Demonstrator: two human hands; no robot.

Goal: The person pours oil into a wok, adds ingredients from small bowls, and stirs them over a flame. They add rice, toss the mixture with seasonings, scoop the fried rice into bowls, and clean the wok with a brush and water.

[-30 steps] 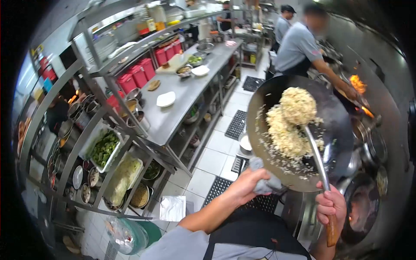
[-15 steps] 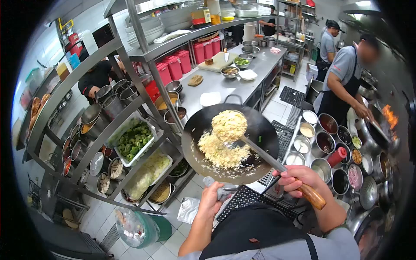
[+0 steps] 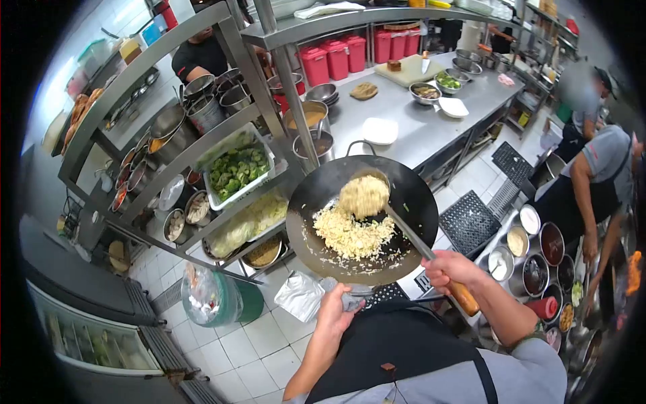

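Note:
My left hand (image 3: 332, 310) is closed around a grey cloth (image 3: 351, 300) at the near handle of a dark wok (image 3: 303, 242). The wok is held up in front of my apron, with fried rice (image 3: 353, 236) in its middle. In my right hand (image 3: 452, 271) is a long ladle (image 3: 412, 237) with a wooden grip. Its bowl, heaped with rice (image 3: 364, 196), hangs over the far part of the wok. A white square plate (image 3: 380, 131) lies on the steel counter just beyond the wok's far handle.
At left, a steel rack (image 3: 188, 158) holds broccoli (image 3: 237, 170), cabbage (image 3: 252, 219) and metal pots. A green bin (image 3: 249, 299) stands below. Sauce containers (image 3: 536, 273) line the right side near a co-worker (image 3: 595, 168). Red bins (image 3: 315, 66) stand behind the counter (image 3: 410, 128).
My view has turned to the right, and the wok now stands closer to the counter plate. The ladle, still full of rice, has shifted slightly within the wok; both hands keep their holds.

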